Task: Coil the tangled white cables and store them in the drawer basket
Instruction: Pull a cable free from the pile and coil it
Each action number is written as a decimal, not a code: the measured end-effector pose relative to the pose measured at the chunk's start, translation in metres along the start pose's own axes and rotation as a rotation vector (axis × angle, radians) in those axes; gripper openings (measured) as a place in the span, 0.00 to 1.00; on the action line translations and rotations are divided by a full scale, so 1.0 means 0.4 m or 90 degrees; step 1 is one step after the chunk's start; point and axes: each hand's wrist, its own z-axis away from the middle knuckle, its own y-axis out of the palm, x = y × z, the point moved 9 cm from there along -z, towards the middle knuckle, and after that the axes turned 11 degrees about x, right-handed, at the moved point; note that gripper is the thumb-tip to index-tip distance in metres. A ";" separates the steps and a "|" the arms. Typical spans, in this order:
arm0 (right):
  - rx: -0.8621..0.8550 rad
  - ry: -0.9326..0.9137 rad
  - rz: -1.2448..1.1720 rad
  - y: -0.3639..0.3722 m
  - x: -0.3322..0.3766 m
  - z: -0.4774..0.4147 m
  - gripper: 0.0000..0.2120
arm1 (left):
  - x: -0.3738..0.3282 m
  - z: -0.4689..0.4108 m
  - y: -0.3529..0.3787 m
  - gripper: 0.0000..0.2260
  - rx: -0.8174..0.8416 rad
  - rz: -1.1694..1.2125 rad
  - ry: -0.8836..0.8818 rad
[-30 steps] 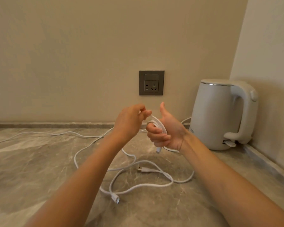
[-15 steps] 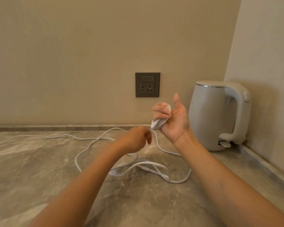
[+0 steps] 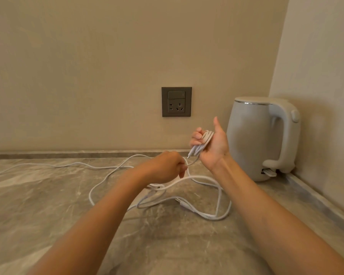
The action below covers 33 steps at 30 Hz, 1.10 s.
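The right hand is raised with its thumb pointing up and its fingers curled round a small coil of white cable, several loops bunched against the palm; a plug end pokes out below the fingers. Just below and to the left, the left hand is closed in a pinch on the strand that leads down out of the coil (the fingertips themselves are hidden behind the knuckles).

From that pinch the rest of the white cables drops to the grey marbled countertop and lies in loose crossing loops under and between the two forearms. One connector rests among the loops, near the middle. A single long strand trails away to the far left along the counter, close to the wall.

To the right, in the far corner, stands a pale kettle with its handle turned right. A dark wall socket sits on the beige wall above the hands.
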 end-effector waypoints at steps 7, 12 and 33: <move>-0.020 -0.009 0.316 -0.027 0.006 -0.006 0.31 | -0.012 0.019 -0.050 0.13 -0.095 -0.032 0.002; 0.001 0.050 0.616 -0.009 -0.020 -0.014 0.36 | -0.005 0.044 -0.102 0.14 -0.212 -0.050 0.000; 0.420 0.455 0.323 0.103 -0.166 0.078 0.44 | 0.060 0.127 -0.194 0.11 -0.540 0.152 0.080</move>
